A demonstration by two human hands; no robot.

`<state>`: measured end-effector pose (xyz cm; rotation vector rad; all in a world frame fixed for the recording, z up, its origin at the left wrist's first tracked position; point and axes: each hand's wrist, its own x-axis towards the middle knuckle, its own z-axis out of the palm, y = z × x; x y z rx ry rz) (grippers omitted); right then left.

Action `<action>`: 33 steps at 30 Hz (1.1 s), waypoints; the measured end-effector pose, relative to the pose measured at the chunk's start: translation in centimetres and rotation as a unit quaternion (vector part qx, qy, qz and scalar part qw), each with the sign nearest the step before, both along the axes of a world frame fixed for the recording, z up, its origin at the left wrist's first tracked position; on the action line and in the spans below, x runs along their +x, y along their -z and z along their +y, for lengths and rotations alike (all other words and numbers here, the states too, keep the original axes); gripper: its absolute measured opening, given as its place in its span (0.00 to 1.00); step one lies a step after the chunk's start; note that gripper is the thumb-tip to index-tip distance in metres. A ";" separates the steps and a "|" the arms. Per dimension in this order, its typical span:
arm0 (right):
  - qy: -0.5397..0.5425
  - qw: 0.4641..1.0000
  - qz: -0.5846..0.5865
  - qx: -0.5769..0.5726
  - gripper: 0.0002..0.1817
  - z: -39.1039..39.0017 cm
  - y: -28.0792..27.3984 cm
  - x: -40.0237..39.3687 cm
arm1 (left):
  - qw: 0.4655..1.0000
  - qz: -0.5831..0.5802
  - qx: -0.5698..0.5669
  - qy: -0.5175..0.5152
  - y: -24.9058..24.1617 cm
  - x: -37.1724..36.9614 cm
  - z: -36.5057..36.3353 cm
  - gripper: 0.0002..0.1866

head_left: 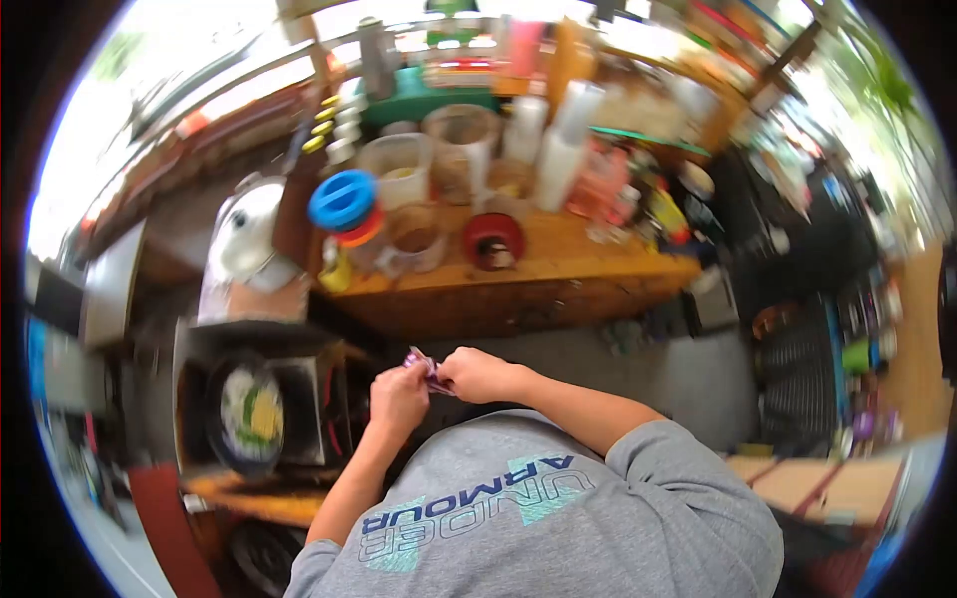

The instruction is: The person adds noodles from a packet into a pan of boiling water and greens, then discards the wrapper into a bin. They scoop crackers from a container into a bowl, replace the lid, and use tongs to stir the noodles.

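Both hands meet in front of my chest around a small purple and silver packet (429, 371). My left hand (400, 395) pinches its left side with the fingers closed. From the other side my right hand (477, 375) grips the packet, its fingers closed too. The packet is partly hidden by the fingers, and its print is too small to read. Farther left, a dark pan (246, 414) holds white, green and yellow food inside a dark box-like stove enclosure.
A wooden counter (558, 269) ahead carries plastic tubs, a blue-lidded container (344, 201), a red bowl (493, 241), stacked cups (564, 149) and bottles. A silver lidded pot (251, 231) stands at the left. Black mesh crates (797, 374) are at the right.
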<state>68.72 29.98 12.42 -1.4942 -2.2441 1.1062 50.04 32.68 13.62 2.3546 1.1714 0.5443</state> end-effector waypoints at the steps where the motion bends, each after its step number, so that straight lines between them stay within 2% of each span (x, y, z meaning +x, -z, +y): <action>1: 0.042 0.999 0.001 0.003 0.04 -1.6 -0.6 2.4 | 0.997 0.041 -0.028 0.067 0.7 2.2 -0.4 0.04; 3: 0.024 0.971 -0.033 0.234 0.06 -5.1 -2.0 6.7 | 0.972 0.089 -0.073 0.206 0.3 6.8 -1.2 0.05; 4: 0.054 0.969 -0.039 0.237 0.06 -7.0 -1.7 8.7 | 0.951 0.096 -0.093 0.279 -0.5 9.0 -1.5 0.05; 5: 0.086 0.980 0.072 0.167 0.07 -8.9 -1.1 10.5 | 0.918 0.115 -0.143 0.351 -0.8 11.1 -1.3 0.08; 6: 0.113 0.971 0.187 0.098 0.09 -10.9 -0.7 12.2 | 0.910 0.121 -0.137 0.372 -1.4 13.1 -1.5 0.08; 8: 0.156 0.968 0.181 0.081 0.09 -14.6 -0.8 15.4 | 0.859 0.061 -0.327 0.389 -3.1 16.9 -2.4 0.09; 9: 0.259 0.906 0.334 -0.003 0.07 -16.5 0.1 16.6 | 0.852 0.082 -0.353 0.378 -3.7 18.8 -2.9 0.09; 10: 0.346 0.804 0.477 -0.084 0.06 -18.2 0.0 17.7 | 0.846 0.092 -0.350 0.392 -3.4 20.7 -3.9 0.09; 11: 0.377 0.754 0.532 -0.075 0.04 -20.0 -0.3 19.1 | 0.845 -0.001 -0.382 0.373 -2.4 22.7 -5.2 0.08; 12: 0.389 0.746 0.537 -0.065 0.04 -21.2 0.4 20.4 | 0.836 -0.093 -0.414 0.349 -1.5 24.7 -6.4 0.07; 14: 0.453 0.585 0.672 -0.028 0.08 -23.7 2.5 23.6 | 0.843 -0.089 -0.379 0.372 -1.0 29.3 -8.7 0.09; 15: 0.468 0.533 0.704 -0.032 0.10 -24.7 2.6 25.2 | 0.840 -0.138 -0.379 0.364 -1.2 31.7 -10.1 0.11; 16: 0.475 0.525 0.706 -0.022 0.10 -25.7 2.6 26.8 | 0.834 -0.188 -0.380 0.353 -1.2 34.0 -11.4 0.13; 17: 0.492 0.483 0.724 -0.020 0.09 -26.7 2.7 28.6 | 0.842 -0.168 -0.371 0.354 -0.7 36.2 -12.0 0.18; 18: 0.508 0.439 0.741 -0.017 0.08 -27.8 2.7 30.4 | 0.837 -0.163 -0.374 0.364 -1.0 38.6 -13.3 0.18; 20: 0.547 0.429 0.719 0.001 0.08 -29.7 3.0 34.0 | 0.826 -0.195 -0.394 0.353 -1.5 43.2 -16.1 0.19; 21: 0.577 0.424 0.698 0.011 0.08 -30.6 3.2 35.7 | 0.815 -0.150 -0.381 0.410 -1.3 45.6 -16.9 0.17; 22: 0.583 0.416 0.698 0.017 0.08 -31.6 3.4 37.4 | 0.810 -0.144 -0.385 0.419 -1.1 47.9 -17.9 0.17; 24: 0.645 0.490 0.583 0.062 0.08 -33.4 3.6 40.2 | 0.837 -0.102 -0.279 0.460 -1.4 52.1 -19.9 0.14; 25: 0.663 0.495 0.556 0.074 0.07 -34.3 3.1 41.1 | 0.841 -0.111 -0.275 0.451 -0.4 54.1 -20.8 0.08; 30: 0.699 0.455 0.540 0.111 0.06 -39.1 4.4 43.1 | 0.819 -0.029 -0.210 0.534 1.2 62.4 -24.0 0.05; 32: 0.669 0.432 0.595 0.111 0.12 -41.6 5.0 43.4 | 0.785 0.058 -0.176 0.591 4.1 65.7 -24.9 0.05; 33: 0.677 0.423 0.590 0.118 0.12 -42.8 5.2 43.5 | 0.778 0.061 -0.209 0.589 5.0 67.2 -25.9 0.04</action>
